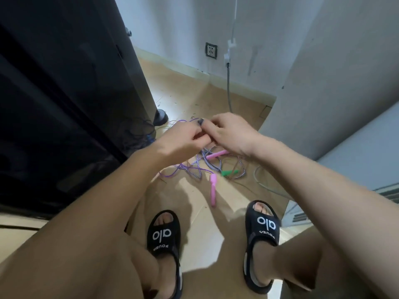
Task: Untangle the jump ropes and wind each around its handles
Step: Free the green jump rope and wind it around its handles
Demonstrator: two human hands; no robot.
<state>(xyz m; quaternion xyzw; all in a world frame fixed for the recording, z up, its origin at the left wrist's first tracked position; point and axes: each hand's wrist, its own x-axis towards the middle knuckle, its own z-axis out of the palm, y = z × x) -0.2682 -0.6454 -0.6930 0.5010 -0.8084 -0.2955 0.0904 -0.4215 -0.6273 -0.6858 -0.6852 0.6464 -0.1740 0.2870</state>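
A tangle of jump ropes (pixel 207 167) lies on the tan floor in front of my feet: blue-and-white braided cord, thin purple cord and thin green cord. One pink handle (pixel 213 192) lies toward my right foot, another pink handle (pixel 216 154) sits under my right wrist, and a green handle (pixel 229 173) lies to the right. My left hand (pixel 183 139) and my right hand (pixel 231 132) meet above the tangle, fingers curled, pinching a knot of purple and dark cord (pixel 199 122) between them.
A large black cabinet (pixel 64 93) fills the left side, with a round foot (pixel 160 117) close to the ropes. White walls close in at the right. A grey cable (pixel 228 87) hangs from a wall plug. My feet wear black sandals (pixel 164 236).
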